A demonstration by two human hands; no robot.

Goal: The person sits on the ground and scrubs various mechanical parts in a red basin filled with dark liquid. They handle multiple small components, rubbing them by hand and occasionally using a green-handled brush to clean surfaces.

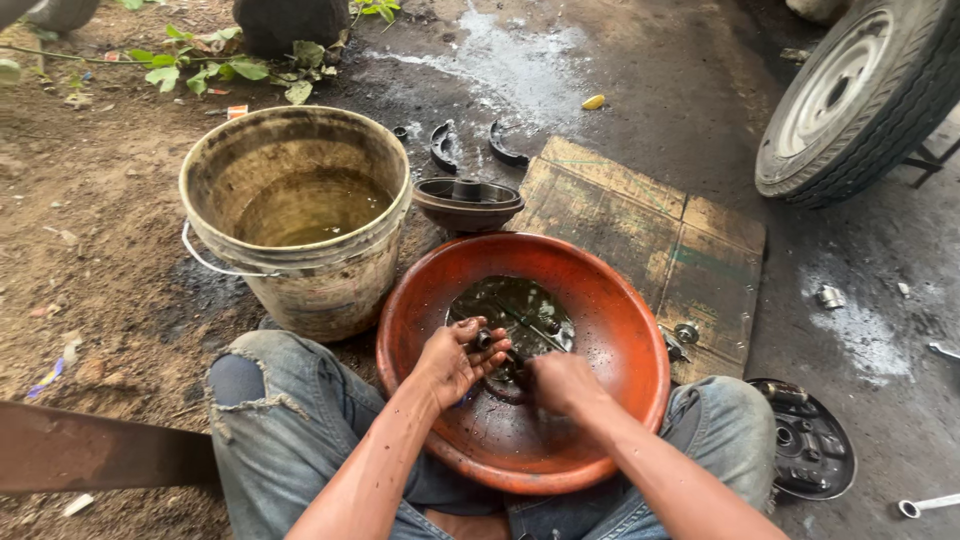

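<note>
A wide orange basin (610, 330) rests between my knees, with dark oily liquid and small metal parts pooled at its bottom (515, 305). My left hand (455, 360) is inside the basin, fingers curled on a small dark ring-shaped metal part (483, 338). My right hand (562, 382) is beside it, fingers closed down in the liquid on another dark part that is mostly hidden. Both hands are smeared with grease.
A dirty bucket (300, 260) of murky liquid stands to the left. A brake drum (467, 203) and curved brake shoes (470, 145) lie behind the basin. A wooden board (650, 240), a backing plate (810, 450), a wrench (925, 503) and a vehicle wheel (860, 90) lie to the right.
</note>
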